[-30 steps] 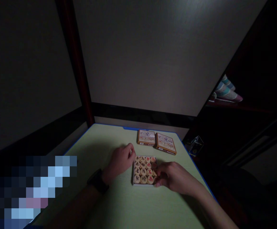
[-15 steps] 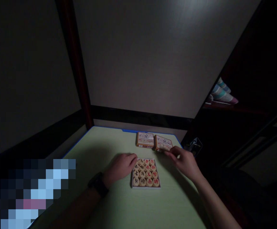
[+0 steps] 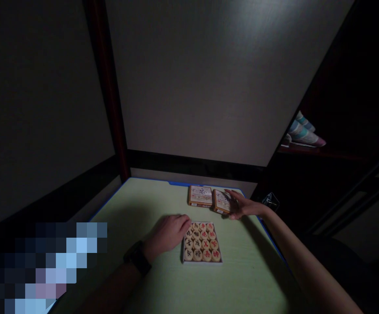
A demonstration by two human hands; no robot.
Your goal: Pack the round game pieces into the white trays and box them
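Observation:
A shallow square box (image 3: pixel 202 262) of round Chinese chess pieces (image 3: pixel 205 243), marked in black and red, lies on the green table. My left hand (image 3: pixel 171 231), with its fingers closed together, holds the upper left corner of this box. Farther back, two patterned cardboard box parts with Chinese writing lie side by side. The left one (image 3: pixel 200 195) is untouched. My right hand (image 3: pixel 244 207) spans the right one (image 3: pixel 221 200), thumb at its near edge and fingers over its far edge.
The green table (image 3: pixel 150 198) has a blue rim and meets a grey wall panel (image 3: pixel 196 87) at the back. A dark see-through container (image 3: pixel 270 201) stands beyond its right edge. Striped cloth items (image 3: pixel 305 131) lie on a shelf at the right.
My right hand has gone from pinching the right cardboard box part's near corner to spreading across its right side. My left hand stays at the corner of the chess box. The view has shifted slightly.

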